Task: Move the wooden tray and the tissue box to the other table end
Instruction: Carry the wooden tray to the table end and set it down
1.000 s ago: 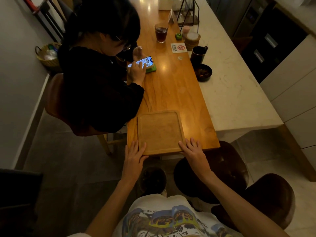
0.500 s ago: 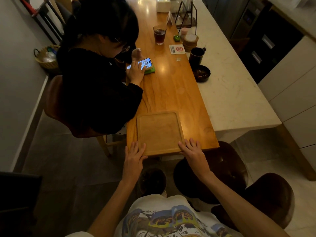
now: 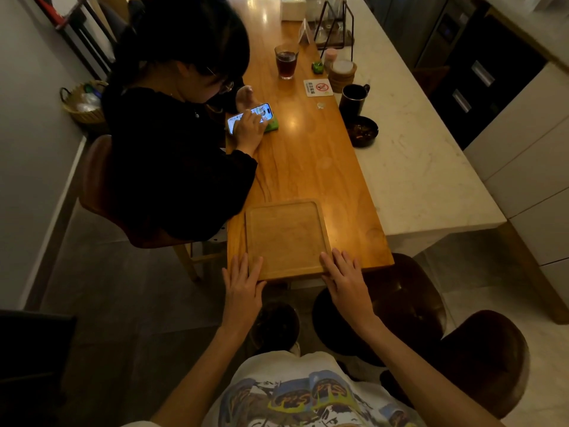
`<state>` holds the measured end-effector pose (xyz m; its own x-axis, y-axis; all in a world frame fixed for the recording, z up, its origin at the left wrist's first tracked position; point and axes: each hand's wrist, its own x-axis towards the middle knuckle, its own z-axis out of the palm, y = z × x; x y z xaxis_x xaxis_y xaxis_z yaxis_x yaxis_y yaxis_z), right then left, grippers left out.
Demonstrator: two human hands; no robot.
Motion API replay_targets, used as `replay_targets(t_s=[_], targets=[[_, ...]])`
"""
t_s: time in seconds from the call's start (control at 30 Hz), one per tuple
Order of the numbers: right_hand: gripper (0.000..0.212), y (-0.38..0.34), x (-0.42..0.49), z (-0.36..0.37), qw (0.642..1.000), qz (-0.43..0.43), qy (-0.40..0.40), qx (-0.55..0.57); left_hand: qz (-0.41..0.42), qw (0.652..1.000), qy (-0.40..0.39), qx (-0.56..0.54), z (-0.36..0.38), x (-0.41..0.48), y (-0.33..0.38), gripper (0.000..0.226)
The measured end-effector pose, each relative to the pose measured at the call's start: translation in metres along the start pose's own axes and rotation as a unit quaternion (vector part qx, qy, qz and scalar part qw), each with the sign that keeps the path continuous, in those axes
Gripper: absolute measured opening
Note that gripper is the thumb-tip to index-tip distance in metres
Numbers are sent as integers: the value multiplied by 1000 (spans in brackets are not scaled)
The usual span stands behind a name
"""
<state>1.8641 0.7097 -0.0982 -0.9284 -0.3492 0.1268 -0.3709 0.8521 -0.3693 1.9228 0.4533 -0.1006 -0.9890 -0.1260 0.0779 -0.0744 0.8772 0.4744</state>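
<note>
From the head view, your left hand (image 3: 243, 283) and right hand (image 3: 346, 277) lie flat with fingers spread wide, one at each near corner of the wooden tray (image 3: 286, 238), touching its rim and gripping nothing. The tray sits empty at the near end of the wooden counter (image 3: 311, 167), its near edge about flush with the counter's end, probably so you can get fingers under both sides. The tissue box (image 3: 292, 7) stands at the far end, well apart. A seated person (image 3: 181, 143) leans over the left edge with a phone (image 3: 251, 117), and a glass (image 3: 286, 61) stands farther up; the strip between them looks open for sliding.
</note>
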Motion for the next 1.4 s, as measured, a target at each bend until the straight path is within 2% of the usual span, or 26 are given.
replay_targets(t_s=[0.2,0.5,0.73,0.9,1.13,1.4], targets=[[60,-8,-1,7,999,7,-4,-50,-9,999,2,49,3,-4,7,71],[66,-8,-4,10,998,14,-6,-56,-13,997,-12,70,5,-4,3,75],[73,-32,6,5,993,40,-47,-99,-22,991,-30,127,1,5,25,92],[79,-34,7,10,989,51,-63,-121,-14,987,-50,153,-3,18,31,92],[80,-34,7,12,985,59,-90,-133,-7,991,-77,105,8,17,16,95],[76,-36,8,13,984,65,-87,-142,0,990,-89,108,11,16,14,91]])
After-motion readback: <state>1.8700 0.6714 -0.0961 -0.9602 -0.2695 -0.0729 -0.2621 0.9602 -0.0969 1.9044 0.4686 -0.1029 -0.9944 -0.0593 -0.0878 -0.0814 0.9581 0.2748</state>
